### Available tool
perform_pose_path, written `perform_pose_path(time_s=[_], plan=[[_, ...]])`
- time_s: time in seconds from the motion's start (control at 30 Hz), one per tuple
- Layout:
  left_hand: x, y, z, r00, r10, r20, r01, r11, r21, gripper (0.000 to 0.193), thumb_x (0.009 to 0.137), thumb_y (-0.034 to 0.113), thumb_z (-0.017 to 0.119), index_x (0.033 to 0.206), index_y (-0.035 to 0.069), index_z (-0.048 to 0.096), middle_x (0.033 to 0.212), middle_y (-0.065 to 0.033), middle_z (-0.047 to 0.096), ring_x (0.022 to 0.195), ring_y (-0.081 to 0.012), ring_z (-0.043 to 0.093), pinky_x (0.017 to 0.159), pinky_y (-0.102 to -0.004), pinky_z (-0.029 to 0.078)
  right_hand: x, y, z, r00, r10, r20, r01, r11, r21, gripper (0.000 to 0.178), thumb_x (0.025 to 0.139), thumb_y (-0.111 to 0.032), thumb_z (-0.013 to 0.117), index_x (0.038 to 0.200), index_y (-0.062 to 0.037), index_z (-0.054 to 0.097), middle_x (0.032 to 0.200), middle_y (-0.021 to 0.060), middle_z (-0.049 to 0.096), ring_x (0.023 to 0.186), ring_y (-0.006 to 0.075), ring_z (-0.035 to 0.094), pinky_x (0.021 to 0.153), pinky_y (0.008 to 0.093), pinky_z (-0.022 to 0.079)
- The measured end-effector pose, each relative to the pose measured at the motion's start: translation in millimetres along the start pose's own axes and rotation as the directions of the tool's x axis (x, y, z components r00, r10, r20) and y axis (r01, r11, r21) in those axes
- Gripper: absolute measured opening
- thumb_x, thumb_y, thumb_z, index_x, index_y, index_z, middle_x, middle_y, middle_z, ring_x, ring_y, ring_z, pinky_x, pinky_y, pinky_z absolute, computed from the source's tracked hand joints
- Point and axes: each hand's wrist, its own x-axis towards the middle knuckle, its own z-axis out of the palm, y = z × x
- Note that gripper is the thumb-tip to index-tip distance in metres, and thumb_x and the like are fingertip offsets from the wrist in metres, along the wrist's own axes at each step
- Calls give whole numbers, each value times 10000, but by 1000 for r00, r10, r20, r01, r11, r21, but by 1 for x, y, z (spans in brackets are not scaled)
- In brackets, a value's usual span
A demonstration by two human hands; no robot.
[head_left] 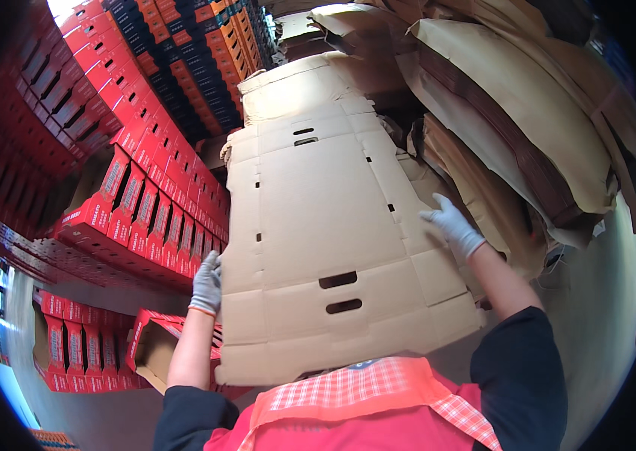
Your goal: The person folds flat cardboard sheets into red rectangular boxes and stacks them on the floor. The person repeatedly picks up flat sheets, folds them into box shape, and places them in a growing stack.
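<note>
A large flat die-cut cardboard sheet (318, 203) stretches out before me, brown side up, with slots and oval hand holes. At its left edge is my left hand (206, 286) in a pale grey glove, fingers extended upward along the cardboard; its thumb is hard to make out. My right hand (453, 224), gloved alike, lies against the right edge with thumb and fingers apart. Neither hand visibly closes round the sheet. Beyond the sheet's far end, more flat cardboard (295, 86) shows.
Tall stacks of red folded cartons (160, 158) stand on the left. Dark and orange cartons (190, 60) rise behind them. An open red box (154, 353) sits low beside my left forearm. Large bundles wrapped in brown paper (513, 120) lean at the right, close to my right hand.
</note>
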Motion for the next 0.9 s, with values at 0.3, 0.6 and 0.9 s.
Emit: perform_pose_path(time_s=[0.3,0.6,0.9], plan=[[-28,-77,117,936,338,99,-326,723,609,776,877,152,622,1534,1,237,1564,-152,321,1437,-257,313,1190,-335,237,-47,-21,129,987,-157,32,157,909,-386,661,809,-217,707,1388,13,486,1416,195,483,1296,305,483,1093,380,371],[-21,-47,23,452,673,586,-659,-191,727,500,942,135,533,1425,19,474,1481,-224,435,1391,-378,387,1172,-478,261,-51,-30,86,657,-753,27,705,602,-375,429,787,85,492,1159,-35,668,1164,162,666,1149,348,600,1055,374,439],[-65,-1,64,555,-167,815,-761,-499,415,511,740,105,726,1239,114,616,995,-89,668,940,-288,637,811,-388,525,-69,-41,33,531,-262,806,836,5,-549,200,734,-196,710,915,-181,628,960,10,658,948,250,653,768,411,527]])
